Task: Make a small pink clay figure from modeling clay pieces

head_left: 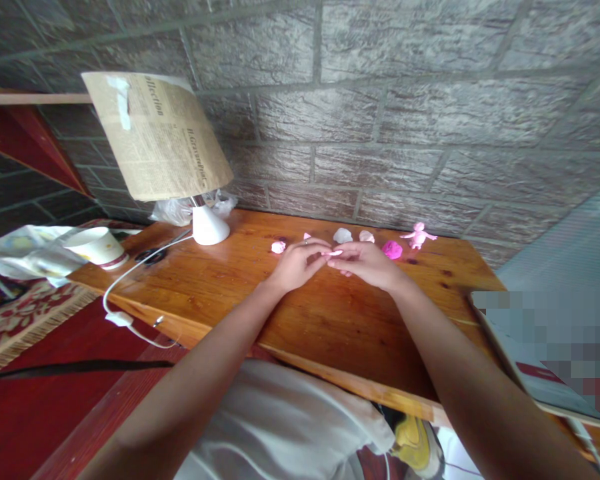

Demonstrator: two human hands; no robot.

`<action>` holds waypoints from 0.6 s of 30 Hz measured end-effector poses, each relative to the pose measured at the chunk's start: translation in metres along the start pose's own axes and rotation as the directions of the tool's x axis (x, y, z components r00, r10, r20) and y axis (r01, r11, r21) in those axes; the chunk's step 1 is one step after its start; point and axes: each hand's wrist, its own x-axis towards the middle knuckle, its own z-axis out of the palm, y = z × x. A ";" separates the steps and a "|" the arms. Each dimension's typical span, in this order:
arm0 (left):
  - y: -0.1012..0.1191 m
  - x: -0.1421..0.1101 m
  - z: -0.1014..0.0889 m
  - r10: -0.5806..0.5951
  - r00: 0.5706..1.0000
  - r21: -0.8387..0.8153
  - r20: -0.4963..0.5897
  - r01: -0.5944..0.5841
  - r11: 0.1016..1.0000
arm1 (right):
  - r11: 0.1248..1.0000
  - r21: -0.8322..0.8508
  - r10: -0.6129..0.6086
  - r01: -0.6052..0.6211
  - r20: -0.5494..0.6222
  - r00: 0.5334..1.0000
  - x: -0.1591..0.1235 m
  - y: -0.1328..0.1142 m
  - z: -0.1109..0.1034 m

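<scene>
A small, flat, pale pink piece of modelling clay (335, 253) is pinched between the fingertips of both hands above the wooden table. My left hand (298, 263) is closed on its left end and wears a ring. From the other side, my right hand (366, 263) grips it with thumb and fingers. Behind the hands lie a white lump (343, 235), a pale pink lump (367, 237) and a bright magenta lump (392, 250). A light pink lump (279, 247) rests left of my left hand. At the back right stands a pink clay figure (418, 235) with outstretched arms.
A lamp (210, 225) with a newspaper-print shade stands at the back left, its white cord hanging over the table edge. Nearby are a paper cup (100, 248) and a plastic bag (173, 211). A laptop-like device (545, 373) sits at right. A brick-patterned wall (350, 113) borders the table (330, 327).
</scene>
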 end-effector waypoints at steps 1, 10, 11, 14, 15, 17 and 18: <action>0.001 0.001 0.000 -0.019 1.000 -0.019 -0.014 0.019 1.000 | 0.999 0.036 0.000 0.001 -0.017 1.000 0.000 0.000 0.000; 0.004 0.000 0.002 -0.170 0.985 -0.069 -0.035 0.167 0.984 | 0.992 0.088 -0.083 0.091 -0.088 0.993 0.000 -0.008 -0.001; 0.004 0.000 0.002 -0.180 0.983 -0.070 -0.034 0.177 0.982 | 0.993 0.078 -0.083 0.090 -0.084 0.993 0.000 -0.009 -0.001; 0.004 -0.001 0.002 -0.184 0.982 -0.092 -0.031 0.180 0.979 | 0.995 0.045 -0.086 0.090 -0.077 0.993 -0.001 -0.010 0.000; 0.004 0.000 0.002 -0.185 0.982 -0.103 -0.030 0.181 0.978 | 0.995 0.036 -0.092 0.095 -0.077 0.993 -0.001 -0.010 0.000; 0.004 0.000 0.002 -0.187 0.982 -0.120 -0.022 0.184 0.976 | 0.994 0.020 -0.107 0.109 -0.081 0.991 -0.001 -0.010 0.000; 0.004 0.000 0.002 -0.188 0.982 -0.126 -0.018 0.184 0.975 | 0.993 0.015 -0.112 0.114 -0.084 0.990 -0.001 -0.010 0.001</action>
